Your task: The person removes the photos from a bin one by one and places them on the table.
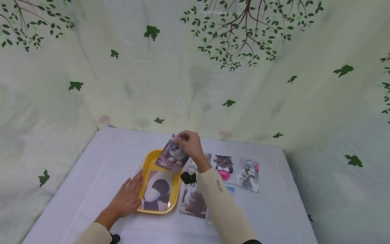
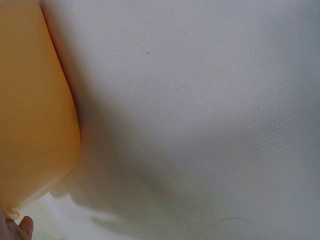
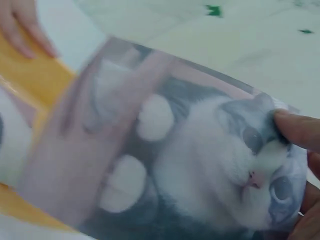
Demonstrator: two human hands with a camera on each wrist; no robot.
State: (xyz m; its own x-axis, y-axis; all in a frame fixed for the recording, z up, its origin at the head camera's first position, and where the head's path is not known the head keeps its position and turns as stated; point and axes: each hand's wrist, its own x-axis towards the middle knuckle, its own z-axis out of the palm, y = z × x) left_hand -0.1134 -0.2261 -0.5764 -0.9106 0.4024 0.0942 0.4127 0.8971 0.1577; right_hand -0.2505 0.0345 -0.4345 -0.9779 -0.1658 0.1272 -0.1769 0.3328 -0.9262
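Note:
Between thumb and fingers, my right hand [image 1: 191,146] pinches a photo card [image 3: 200,165] by its top edge. A grey and white cat with white paws is printed on it. The card is tilted over the far right part of a yellow tray [image 1: 174,198]. Inside the tray lies another photo card [image 1: 156,191] with a dark and pale animal picture. My left hand [image 1: 126,196] rests against the tray's left rim with its fingers extended. In the left wrist view, the tray's yellow outer wall [image 2: 35,105] fills the left side.
Several photo cards lie right of the tray, among them a tabby cat card [image 1: 223,167], a grey picture card [image 1: 247,174] and a brown animal card [image 1: 193,201]. My right forearm partly covers some. A leaf-patterned curtain [image 1: 182,78] stands behind the white table [image 1: 91,176].

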